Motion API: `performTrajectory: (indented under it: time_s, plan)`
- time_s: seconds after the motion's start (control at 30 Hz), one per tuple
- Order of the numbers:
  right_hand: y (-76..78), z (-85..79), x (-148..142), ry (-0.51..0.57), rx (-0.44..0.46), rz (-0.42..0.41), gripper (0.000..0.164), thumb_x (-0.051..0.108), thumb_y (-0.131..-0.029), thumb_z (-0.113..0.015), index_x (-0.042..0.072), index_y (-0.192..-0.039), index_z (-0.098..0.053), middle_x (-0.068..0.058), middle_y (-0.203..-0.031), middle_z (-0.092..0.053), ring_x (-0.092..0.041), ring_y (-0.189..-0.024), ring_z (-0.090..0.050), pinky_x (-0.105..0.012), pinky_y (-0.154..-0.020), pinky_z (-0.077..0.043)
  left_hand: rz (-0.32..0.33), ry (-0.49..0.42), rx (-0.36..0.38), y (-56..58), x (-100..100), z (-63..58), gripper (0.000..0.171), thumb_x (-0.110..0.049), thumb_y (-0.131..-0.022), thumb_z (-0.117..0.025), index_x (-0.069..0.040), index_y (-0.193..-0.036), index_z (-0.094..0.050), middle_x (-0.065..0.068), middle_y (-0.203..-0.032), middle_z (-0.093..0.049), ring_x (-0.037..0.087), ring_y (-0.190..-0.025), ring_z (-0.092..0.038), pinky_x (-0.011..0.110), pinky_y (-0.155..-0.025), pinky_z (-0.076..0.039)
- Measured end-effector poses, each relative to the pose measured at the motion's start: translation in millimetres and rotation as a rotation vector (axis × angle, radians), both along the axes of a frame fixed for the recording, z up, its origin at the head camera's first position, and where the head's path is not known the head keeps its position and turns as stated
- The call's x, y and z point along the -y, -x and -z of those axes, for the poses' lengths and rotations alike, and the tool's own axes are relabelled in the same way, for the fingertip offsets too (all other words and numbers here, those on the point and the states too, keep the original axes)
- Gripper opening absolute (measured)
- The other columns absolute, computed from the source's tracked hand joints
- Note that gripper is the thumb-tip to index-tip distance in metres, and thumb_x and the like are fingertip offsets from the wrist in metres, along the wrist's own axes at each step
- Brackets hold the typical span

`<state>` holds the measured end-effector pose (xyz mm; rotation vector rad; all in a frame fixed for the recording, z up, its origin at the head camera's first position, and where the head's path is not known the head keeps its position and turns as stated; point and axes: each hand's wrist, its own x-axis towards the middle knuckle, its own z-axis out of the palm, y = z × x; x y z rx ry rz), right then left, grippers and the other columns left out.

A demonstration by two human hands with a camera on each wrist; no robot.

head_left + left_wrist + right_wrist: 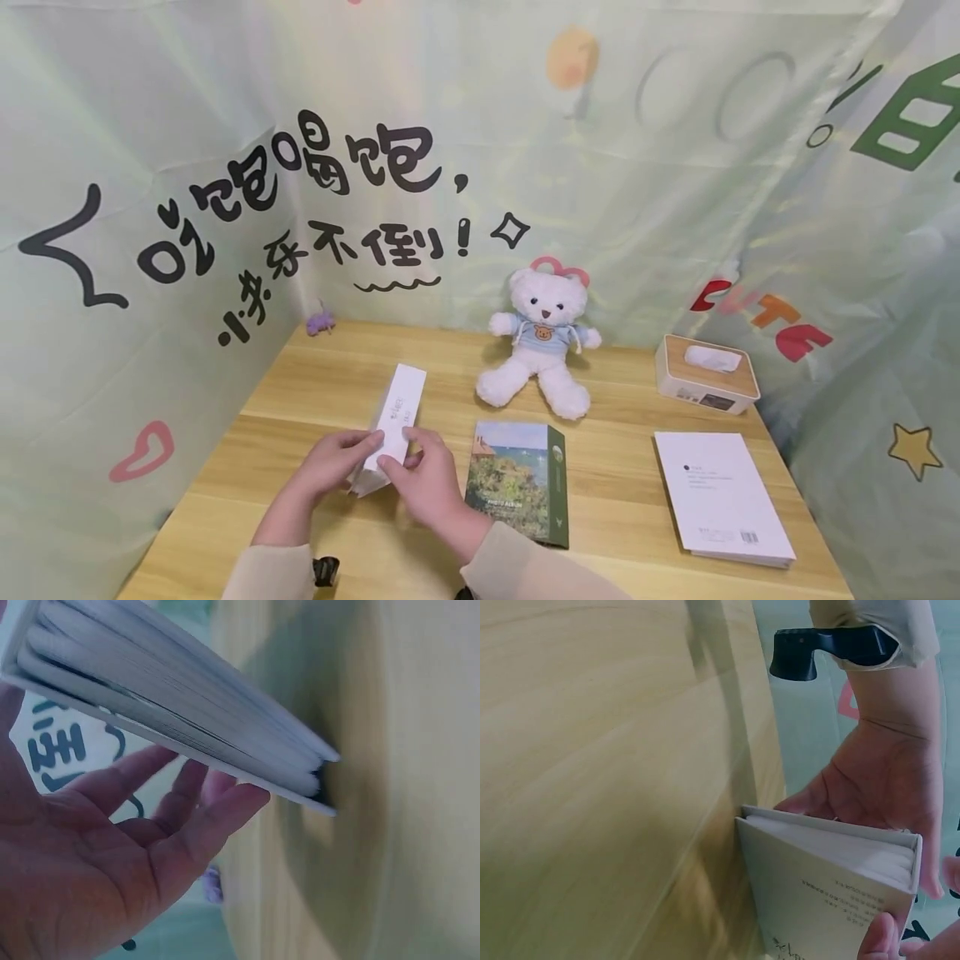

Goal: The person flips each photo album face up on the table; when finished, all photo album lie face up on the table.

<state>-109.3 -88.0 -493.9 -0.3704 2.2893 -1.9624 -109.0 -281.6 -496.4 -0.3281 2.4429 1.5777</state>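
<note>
Both hands hold a thick white hardcover book [399, 408] on its edge, spine up, at the left part of the table. Small dark print shows on the spine, and more text on the cover [810, 885]. In the left wrist view the page block [150, 697] lies between slightly parted covers, the lower edges close to the wood. My left hand [337, 458] grips the book from the left, fingers along one cover and thumb near the spine. From the right, my right hand [423, 475] pinches it near the spine, thumb on the spine.
A green photo album [513, 483] with a landscape cover lies right of the hands. Behind it sits a white teddy bear [543, 342]. Farther right are another white book [723, 492] and a tissue box [707, 375]. A small purple toy [320, 322] stands at the back left.
</note>
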Motion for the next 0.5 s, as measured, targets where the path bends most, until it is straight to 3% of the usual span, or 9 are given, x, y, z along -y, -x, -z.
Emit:
performTrajectory:
  time_s: [0.1, 0.17, 0.33, 0.4, 0.5]
  plan:
    - [0.8, -1.7, -2, 0.022, 0.027, -0.009, 0.06, 0.011, -0.094, -0.08, -0.012, -0.143, -0.055, -0.008, -0.084, -0.064, -0.008, -0.068, -0.057, -0.022, -0.055, -0.052, -0.015, 0.01, 0.005, 0.3, -4, -3.7, 0.079, -0.056, -0.098, -0.07, 0.009, -0.142, -0.059, 0.028, -0.134, -0.065, 0.035, -0.109, -0.067, 0.05, -0.074, -0.062]
    - [3.3, -2.0, -3, 0.065, 0.044, -0.009, 0.058, 0.004, -0.094, -0.076, -0.013, -0.145, -0.053, -0.009, -0.092, -0.069, -0.008, -0.068, -0.059, -0.023, -0.056, -0.053, -0.035, 0.014, 0.004, 1.8, -6, -6.7, 0.079, -0.055, -0.097, -0.072, 0.01, -0.14, -0.061, 0.026, -0.129, -0.068, 0.032, -0.105, -0.068, 0.046, -0.069, -0.062]
    - [7.9, -1.5, -5, 0.178, 0.138, -0.006, 0.044, -0.007, -0.092, -0.073, -0.013, -0.134, -0.063, -0.019, -0.1, -0.075, -0.01, -0.07, -0.065, -0.018, -0.054, -0.049, -0.087, 0.039, -0.022, 2.7, -8, -15.9, 0.072, -0.05, -0.096, -0.076, 0.01, -0.134, -0.065, 0.023, -0.12, -0.071, 0.028, -0.096, -0.068, 0.043, -0.067, -0.062]
    - [8.3, -1.8, -6, 0.199, 0.178, -0.009, 0.037, -0.007, -0.092, -0.073, -0.011, -0.128, -0.068, -0.022, -0.089, -0.075, -0.012, -0.068, -0.068, -0.018, -0.053, -0.049, -0.103, 0.058, -0.043, 1.4, -9, -21.2, 0.068, -0.047, -0.095, -0.078, 0.009, -0.133, -0.065, 0.021, -0.113, -0.072, 0.026, -0.09, -0.068, 0.043, -0.068, -0.061]
    - [7.6, -2.7, -8, 0.167, 0.161, -0.014, 0.033, -0.006, -0.092, -0.073, -0.007, -0.125, -0.072, -0.017, -0.084, -0.074, -0.012, -0.07, -0.067, -0.02, -0.052, -0.05, -0.123, 0.131, -0.091, -1.4, -15, -32.2, 0.059, -0.038, -0.094, -0.081, 0.004, -0.132, -0.067, 0.016, -0.101, -0.072, 0.023, -0.08, -0.066, 0.039, -0.064, -0.058]
